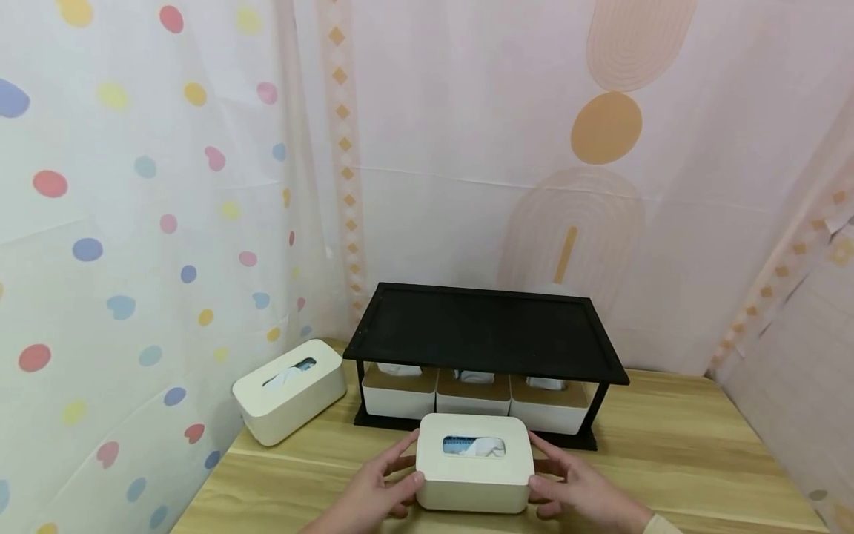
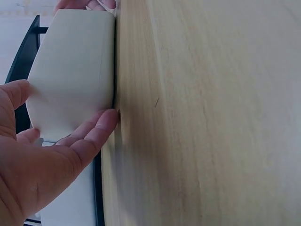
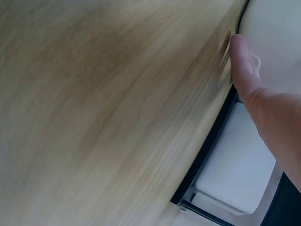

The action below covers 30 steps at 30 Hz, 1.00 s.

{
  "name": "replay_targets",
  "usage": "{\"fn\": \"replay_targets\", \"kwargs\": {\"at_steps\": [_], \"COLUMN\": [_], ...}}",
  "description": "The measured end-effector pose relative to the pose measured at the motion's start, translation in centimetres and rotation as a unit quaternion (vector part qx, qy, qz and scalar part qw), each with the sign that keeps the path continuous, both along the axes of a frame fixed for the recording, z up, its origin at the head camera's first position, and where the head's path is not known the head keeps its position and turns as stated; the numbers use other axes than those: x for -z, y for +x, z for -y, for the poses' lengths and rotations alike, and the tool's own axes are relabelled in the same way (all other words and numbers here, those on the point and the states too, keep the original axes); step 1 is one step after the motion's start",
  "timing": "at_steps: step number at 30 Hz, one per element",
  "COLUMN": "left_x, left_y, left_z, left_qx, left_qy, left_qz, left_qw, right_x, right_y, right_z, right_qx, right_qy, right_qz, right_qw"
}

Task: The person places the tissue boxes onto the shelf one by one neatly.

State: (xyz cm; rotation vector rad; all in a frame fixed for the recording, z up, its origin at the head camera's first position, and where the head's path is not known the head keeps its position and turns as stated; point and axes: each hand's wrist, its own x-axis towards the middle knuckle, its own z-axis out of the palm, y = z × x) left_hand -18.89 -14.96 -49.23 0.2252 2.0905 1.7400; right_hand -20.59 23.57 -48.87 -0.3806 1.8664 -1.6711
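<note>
A cream tissue box (image 1: pixel 475 473) with a slot on top showing white tissue lies in front of the black stand, between both hands. My left hand (image 1: pixel 376 486) grips its left end, thumb at the near corner and fingers along the side. At the opposite end, my right hand (image 1: pixel 577 486) holds it in a matching way. In the left wrist view, fingertips of the left hand (image 2: pixel 47 160) reach the lower edge of the box (image 2: pixel 75 61). The right wrist view shows the right hand (image 3: pixel 270 110) against the box's end. Whether the box touches the table cannot be told.
The low black stand (image 1: pixel 480 326) covers three white boxes with brown tops, one of them at left (image 1: pixel 400 403). Another cream tissue box (image 1: pixel 290 391) sits left of the stand, beside the dotted curtain (image 1: pixel 153 222). All stand on a wooden table (image 1: pixel 680 445).
</note>
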Motion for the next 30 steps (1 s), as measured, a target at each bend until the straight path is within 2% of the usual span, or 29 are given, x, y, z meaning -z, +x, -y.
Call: {"fn": "replay_targets", "kwargs": {"at_steps": [6, 18, 24, 30], "left_x": [-0.4, 0.1, -0.1, -0.8], "left_y": [0.1, 0.2, 0.5, 0.9], "left_z": [-0.1, 0.1, 0.2, 0.5], "left_qx": [-0.003, 0.002, -0.012, -0.012], "left_qy": [0.011, 0.046, 0.055, 0.055], "left_qz": [0.028, 0.006, 0.014, -0.01], "left_qw": [0.9996, 0.9989, 0.9983, 0.9984], "right_x": [0.0, 0.3, 0.5, -0.2], "right_y": [0.2, 0.2, 0.1, 0.4], "right_z": [0.1, 0.5, 0.8, 1.3], "right_qx": [0.009, 0.026, 0.033, 0.035], "right_qy": [-0.021, -0.028, -0.033, -0.049], "right_qz": [0.011, 0.019, 0.015, 0.007], "right_qw": [1.0, 0.999, 0.999, 0.998]}}
